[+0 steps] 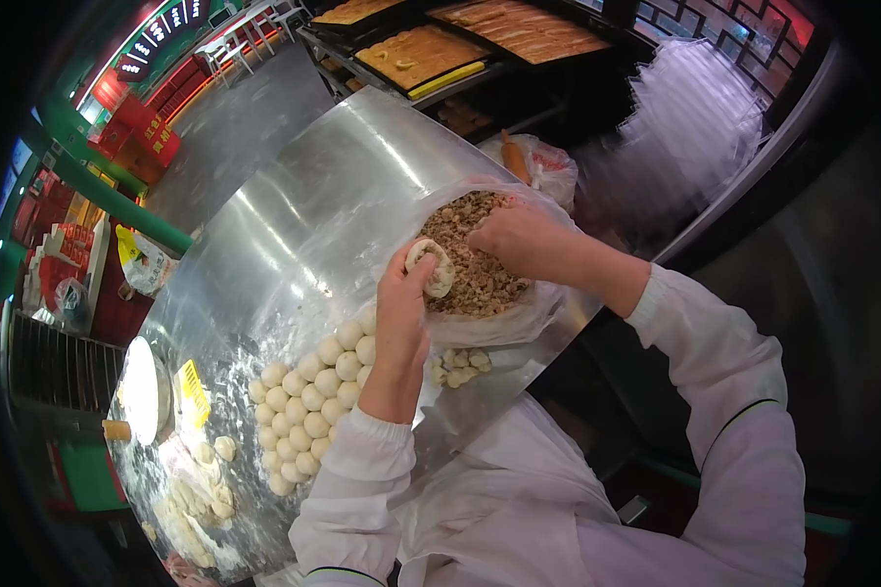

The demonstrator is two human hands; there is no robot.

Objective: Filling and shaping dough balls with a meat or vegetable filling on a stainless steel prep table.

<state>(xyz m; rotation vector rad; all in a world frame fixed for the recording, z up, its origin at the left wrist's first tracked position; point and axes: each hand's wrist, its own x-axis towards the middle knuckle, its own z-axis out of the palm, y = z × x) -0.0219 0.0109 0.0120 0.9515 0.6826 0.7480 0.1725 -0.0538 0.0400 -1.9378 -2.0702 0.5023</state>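
My left hand (404, 308) holds a round, cupped piece of dough (430, 268), its thumb pressed on the dough's inner side. Beside it, my right hand (506, 231) reaches into a crumbly brown filling (477, 282) with its fingers bent downward; whether they grip any filling is hidden. The filling lies in a wide container lined with a clear plastic bag (477, 332). Rows of smooth dough balls (312, 398) sit on the floured metal table (308, 183), left of my left forearm. Small dough lumps (461, 367) lie just below the container.
At the table's left are a yellow slotted scraper (193, 392), a round white-topped container (141, 389) and loose dough (187, 506). Trays of baked flat pastry (418, 57) stand on a rack beyond the far edge. A plastic bag with a wooden-looking handle (514, 158) is behind the filling.
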